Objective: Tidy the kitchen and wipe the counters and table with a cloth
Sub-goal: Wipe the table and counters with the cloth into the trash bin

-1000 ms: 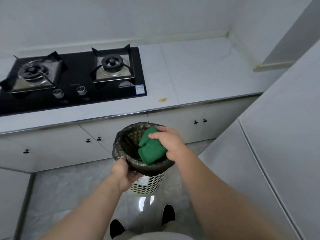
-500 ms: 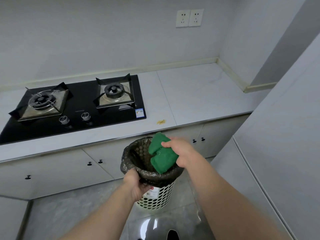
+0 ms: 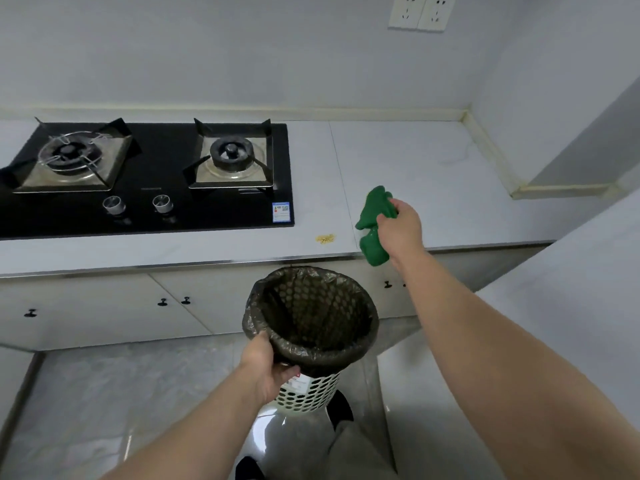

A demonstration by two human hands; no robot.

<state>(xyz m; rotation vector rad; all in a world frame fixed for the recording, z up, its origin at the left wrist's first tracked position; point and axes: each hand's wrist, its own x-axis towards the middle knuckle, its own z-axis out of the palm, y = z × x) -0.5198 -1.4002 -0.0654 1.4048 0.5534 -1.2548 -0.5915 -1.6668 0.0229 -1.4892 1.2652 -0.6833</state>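
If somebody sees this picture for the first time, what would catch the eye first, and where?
The green cloth gripped in the right hand over the front edge of the white counter stands out most. Below, the left hand holds a bin lined with a dark bag. Yellow bits lie on the counter, right of the black stove.

Black hob [image 3: 145,174] cut off at the left edge, its sticker [image 3: 281,212] too small to read, yellow bits [image 3: 325,239] on counter [image 3: 415,161] too small to identify, cloth [image 3: 375,206] partly covered by right grip [image 3: 401,230], label [image 3: 298,381] on bin [image 3: 311,396] half behind left grip [image 3: 266,365], sockets [image 3: 420,12] clipped by the top edge
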